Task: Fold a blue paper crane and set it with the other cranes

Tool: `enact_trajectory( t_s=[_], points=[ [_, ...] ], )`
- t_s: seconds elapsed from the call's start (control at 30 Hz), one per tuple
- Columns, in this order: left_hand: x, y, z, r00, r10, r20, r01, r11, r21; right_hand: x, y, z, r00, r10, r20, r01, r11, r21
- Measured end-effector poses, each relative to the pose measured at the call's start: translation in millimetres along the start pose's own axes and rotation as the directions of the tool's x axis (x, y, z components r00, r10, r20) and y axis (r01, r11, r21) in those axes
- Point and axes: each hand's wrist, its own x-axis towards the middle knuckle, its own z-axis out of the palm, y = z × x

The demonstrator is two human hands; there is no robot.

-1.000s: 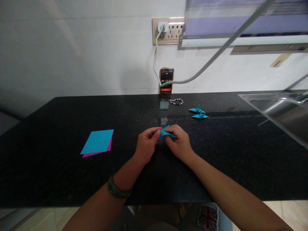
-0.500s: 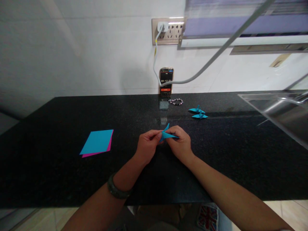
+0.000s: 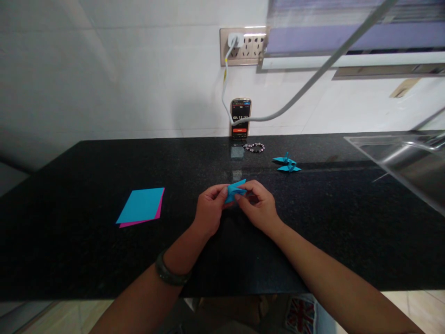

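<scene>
The folded blue paper (image 3: 233, 191) sits a little above the black granite countertop (image 3: 86, 176), near the middle of its depth, pinched from both sides. The left hand (image 3: 208, 211) is closed on its left end with thumb and forefinger, and the right hand (image 3: 259, 208) nips the right end with its fingertips, the other fingers curled loosely underneath. As I read it, holding it by the tips like that leaves the small points free to be worked without flattening them. A dark wristband (image 3: 170, 273) circles the left wrist. Taking the paper as the centre of the dial, a stack of flat sheets (image 3: 141, 205) (blue on top, pink showing along the lower edge) lies at nine o'clock, well apart, probably parked within reach of the left arm but out of the folding space. At two o'clock two blue paper cranes (image 3: 287, 163) rest just beside each other, set back from the hands where they are not likely to be knocked. At twelve o'clock a phone (image 3: 240, 118) leans upright against the tiled wall with a timer on its screen, facing the person; a white cable (image 3: 225, 88) runs up from it to the wall socket (image 3: 243, 45). A beaded bracelet (image 3: 254, 147) lies just beside the phone's foot, toward one o'clock. A steel sink (image 3: 399, 157) fills the far side at three o'clock.
</scene>
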Motion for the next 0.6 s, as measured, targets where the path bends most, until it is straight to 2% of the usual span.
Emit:
enact_trajectory(
  t_s=[0.17,0.37,0.6],
  points=[
    [-1.4,4.4,2.0,0.998,-0.056,0.009,0.056,0.998,-0.023,0.3,0.2,0.1,1.0,-0.031,0.0,0.031,0.999,0.008],
    [-3.4,6.2,1.7,0.994,-0.106,0.036,0.105,0.994,0.039,-0.5,3.8,2.7,1.0,0.019,0.009,-0.019,1.0,0.021],
    [-0.4,2.9,-1.6,1.0,-0.027,-0.009,0.028,0.983,0.18,1.8,2.2,0.5,0.996,0.059,0.071,-0.062,0.997,0.043]
  ],
)
